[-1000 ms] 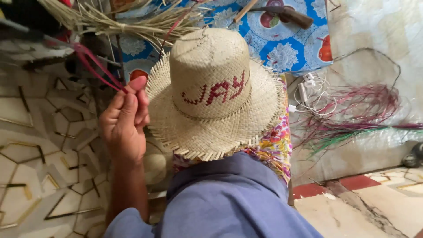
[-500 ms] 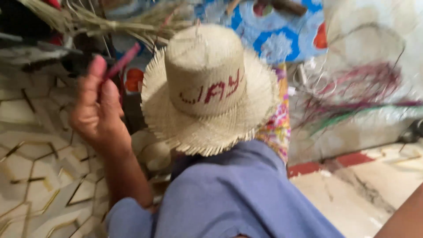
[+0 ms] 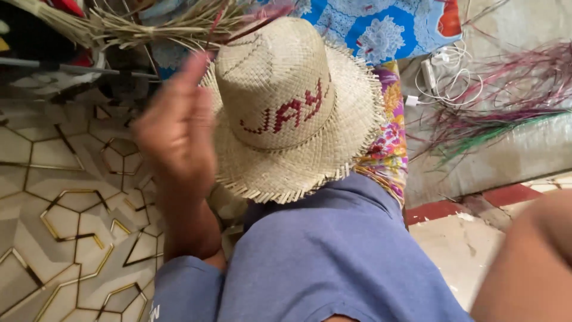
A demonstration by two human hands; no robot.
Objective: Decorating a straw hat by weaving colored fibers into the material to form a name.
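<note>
The left hand [image 3: 179, 128] has risen beside the woven straw hat [image 3: 286, 113], fingers loosely curled; the red strand it held is no longer discernible. The right hand is hidden.

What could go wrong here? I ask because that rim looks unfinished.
The woven straw hat sits on a knee covered in blue cloth, with nothing seen holding it, so it might slide off. Its frayed brim edge has loose strand ends that could unravel. The left hand is raised beside it, blurred, near a pinkish strip that might snag.
</note>
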